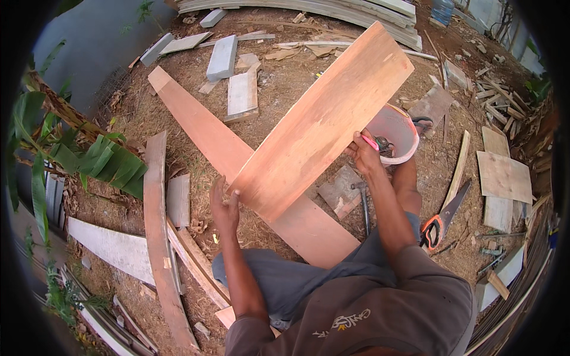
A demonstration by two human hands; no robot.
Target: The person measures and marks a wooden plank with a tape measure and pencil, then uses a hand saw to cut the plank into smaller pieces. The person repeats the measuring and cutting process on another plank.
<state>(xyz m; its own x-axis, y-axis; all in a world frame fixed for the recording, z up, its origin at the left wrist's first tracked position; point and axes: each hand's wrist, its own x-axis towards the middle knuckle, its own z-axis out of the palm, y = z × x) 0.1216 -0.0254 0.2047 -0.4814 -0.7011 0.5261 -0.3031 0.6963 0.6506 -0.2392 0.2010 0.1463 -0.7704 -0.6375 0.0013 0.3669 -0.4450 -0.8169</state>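
A wide, flat wooden board point(323, 127) is held up at a slant, its far end raised toward the upper right. My left hand point(224, 210) grips its near left corner, thumb on the upper face. At the board's right edge, my right hand point(364, 155) grips it with a slim pink pen or marker point(370, 142) between the fingers. Beneath lies a second long board point(199, 124), crossing under the first and reaching my lap. Beside my right hand stands a whitish-pink bucket point(411, 135) with tools inside, partly hidden by the held board.
A hammer point(364, 207) lies by my right leg, and a handsaw point(454, 204) with an orange handle rests farther right. Concrete blocks point(222, 58) and wood scraps litter the ground ahead. Long planks point(159, 237) and banana leaves point(107, 160) are on the left; stacked boards point(309, 9) lie at the back.
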